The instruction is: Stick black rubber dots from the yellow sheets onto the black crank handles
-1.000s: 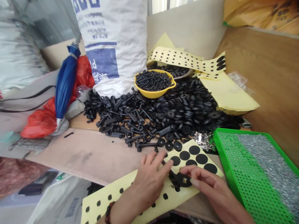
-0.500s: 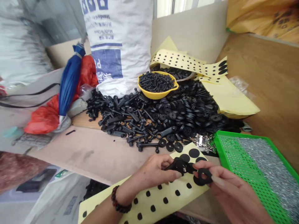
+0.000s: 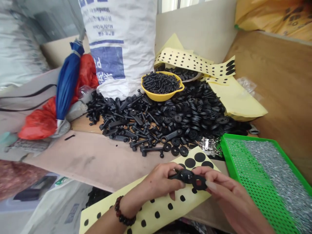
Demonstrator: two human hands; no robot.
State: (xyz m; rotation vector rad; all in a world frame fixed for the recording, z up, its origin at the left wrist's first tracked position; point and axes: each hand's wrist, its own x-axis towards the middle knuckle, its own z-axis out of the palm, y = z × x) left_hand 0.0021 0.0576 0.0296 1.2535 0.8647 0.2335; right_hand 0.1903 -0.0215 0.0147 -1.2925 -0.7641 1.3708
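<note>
My left hand (image 3: 162, 180), with a beaded bracelet at the wrist, grips a black plastic crank handle (image 3: 184, 175) by its round end. In my right hand (image 3: 220, 185), a black disc with a square hole (image 3: 200, 182) is pinched between thumb and fingers. The disc's edge meets or overlaps the handle's round end; I cannot tell whether they are joined. Under both hands lies a yellow sheet of black round stickers (image 3: 190, 196).
Loose black handles and discs (image 3: 143, 122) pile up behind my hands. A yellow bowl (image 3: 162, 97) holds small black rods. Metal clips (image 3: 208, 144) lie beside a green perforated tray (image 3: 253, 185) with small metal parts. A white sack (image 3: 119, 29) and blue umbrella (image 3: 65, 81) stand behind.
My right hand has brought the disc left to the handle's round end, closing the gap between them. My left hand keeps its grip. The view has shifted slightly.
</note>
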